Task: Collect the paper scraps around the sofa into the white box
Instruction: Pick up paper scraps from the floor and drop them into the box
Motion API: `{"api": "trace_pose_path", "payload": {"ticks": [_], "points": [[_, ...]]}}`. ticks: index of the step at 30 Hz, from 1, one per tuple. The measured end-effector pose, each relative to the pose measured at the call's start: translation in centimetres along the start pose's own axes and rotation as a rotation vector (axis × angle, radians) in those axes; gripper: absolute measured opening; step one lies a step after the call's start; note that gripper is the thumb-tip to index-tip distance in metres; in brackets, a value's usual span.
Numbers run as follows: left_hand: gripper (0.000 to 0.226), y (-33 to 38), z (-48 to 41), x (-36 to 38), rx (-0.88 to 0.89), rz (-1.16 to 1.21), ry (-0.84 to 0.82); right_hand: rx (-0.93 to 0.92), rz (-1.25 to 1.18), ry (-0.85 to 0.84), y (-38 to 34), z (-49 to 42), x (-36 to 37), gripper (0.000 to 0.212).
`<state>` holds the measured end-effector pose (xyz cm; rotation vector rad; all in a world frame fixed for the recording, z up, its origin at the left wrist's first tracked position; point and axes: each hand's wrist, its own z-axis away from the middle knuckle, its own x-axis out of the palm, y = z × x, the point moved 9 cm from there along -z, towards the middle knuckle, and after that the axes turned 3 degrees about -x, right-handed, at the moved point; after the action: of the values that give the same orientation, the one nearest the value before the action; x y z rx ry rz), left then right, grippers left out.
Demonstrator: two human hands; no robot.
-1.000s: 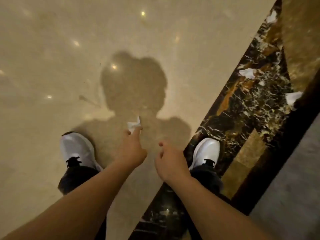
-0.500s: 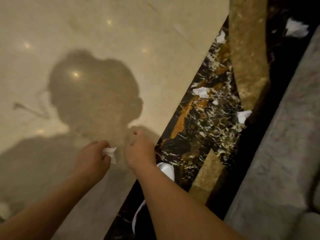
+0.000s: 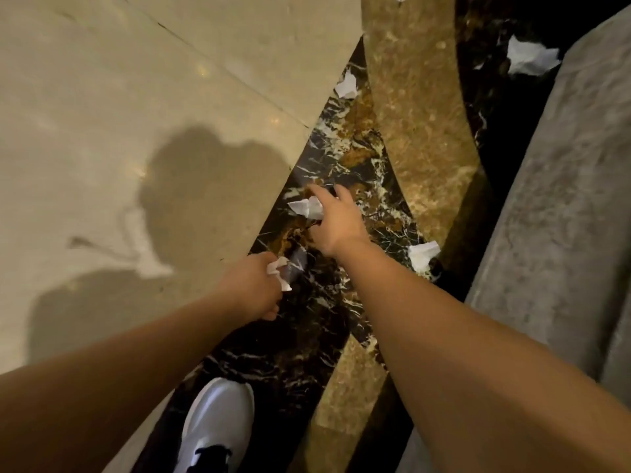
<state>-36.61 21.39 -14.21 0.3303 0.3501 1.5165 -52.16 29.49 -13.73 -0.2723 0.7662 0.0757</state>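
the right hand (image 3: 336, 221) is closing its fingers on a crumpled paper scrap (image 3: 306, 207) on the dark marble floor (image 3: 327, 322), pinching it. the left hand (image 3: 254, 288) is curled around another scrap (image 3: 280, 272). more scraps lie near the sofa (image 3: 553, 213) at right (image 3: 422, 255) and farther off (image 3: 346, 85). they look light, soft and crushable; any raised fold should do for a grip. the white box is out of view.
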Motion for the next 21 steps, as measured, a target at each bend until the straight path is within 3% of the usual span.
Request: {"api": "trace_pose_path", "payload": {"ticks": [4, 7, 12, 16, 21], "points": [[0.020, -1.9, -1.5, 0.0, -0.079, -0.071, -0.005, -0.104, 0.078, 0.191, -1.2, -1.6, 1.7, 0.049], [0.021, -3.5, -1.3, -0.8, -0.121, -0.098, 0.038, -0.211, 0.042, 0.182, -1.9, -0.5, 3.5, 0.027], [0.029, -2.6, 1.9, -0.6, -0.165, -0.122, 0.040, -0.051, -0.404, 0.126, -0.3, 3.6, 1.9, 0.026], [0.025, 3.8, 7.5, -0.1, -0.013, -0.210, 0.007, 0.006, -0.658, 0.110, -0.7, 10.0, -3.5, 0.032], [0.019, 11.7, 18.2, -0.4, 0.075, -0.442, 0.021, 0.156, -1.000, 0.196, -2.7, 21.4, -12.2, 0.018]]}}
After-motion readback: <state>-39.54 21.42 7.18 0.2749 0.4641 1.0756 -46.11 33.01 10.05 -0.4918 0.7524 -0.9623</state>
